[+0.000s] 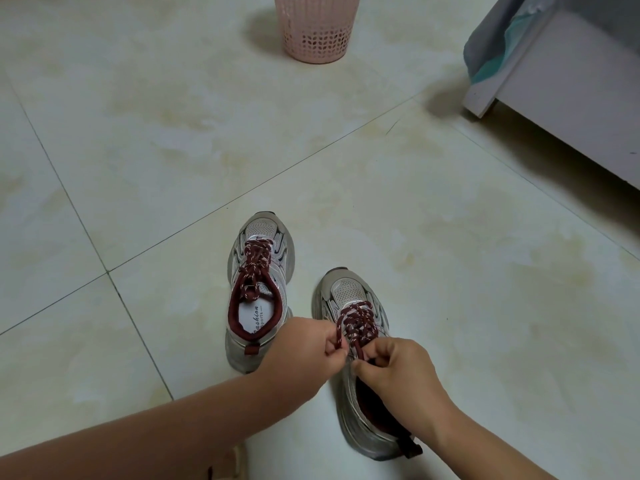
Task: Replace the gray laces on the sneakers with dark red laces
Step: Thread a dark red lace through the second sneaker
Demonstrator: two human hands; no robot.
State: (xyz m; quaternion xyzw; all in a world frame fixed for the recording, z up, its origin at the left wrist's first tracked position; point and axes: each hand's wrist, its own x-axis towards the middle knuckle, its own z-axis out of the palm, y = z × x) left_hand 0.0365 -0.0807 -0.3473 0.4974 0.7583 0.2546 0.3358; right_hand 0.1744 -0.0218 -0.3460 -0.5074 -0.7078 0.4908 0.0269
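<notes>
Two grey-and-white sneakers stand on the tiled floor, toes pointing away from me. The left sneaker [258,289] carries a dark red lace tied over its tongue. The right sneaker [353,403] is threaded with a dark red lace [358,322] flecked with white. My left hand [301,355] pinches a loop of that lace at the shoe's left side. My right hand [394,372] pinches the lace over the tongue and hides much of the shoe's opening. No gray laces are in view.
A pink perforated plastic basket [317,27] stands at the far end of the floor. A white piece of furniture [571,98] with grey and teal cloth on it fills the upper right corner. Pale tiles [173,150] lie all around the shoes.
</notes>
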